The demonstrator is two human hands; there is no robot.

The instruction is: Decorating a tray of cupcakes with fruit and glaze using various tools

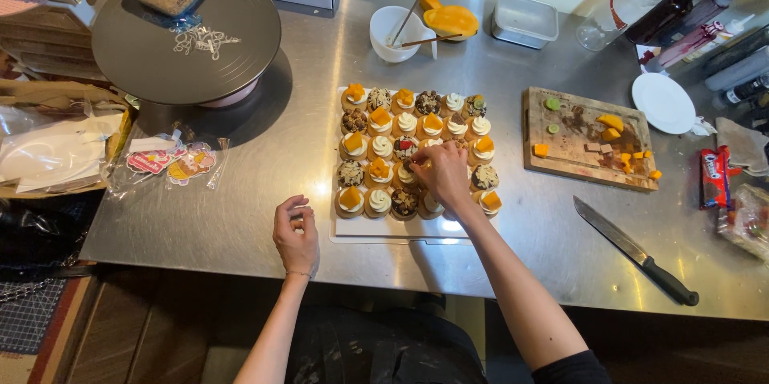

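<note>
Red snack packet [714, 177] lies beside a white plate [662, 102].

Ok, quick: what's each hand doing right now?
Left hand: loosely curled on the table by the tray; whether it holds anything cannot be told.
Right hand: fingers down among the cupcakes; grip hidden.

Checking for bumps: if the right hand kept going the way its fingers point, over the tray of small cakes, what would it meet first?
The right hand points up-left across the white rectangular tray; first would probably be the dark chocolate-topped small cake just past its fingertips, though height is unclear.
</note>
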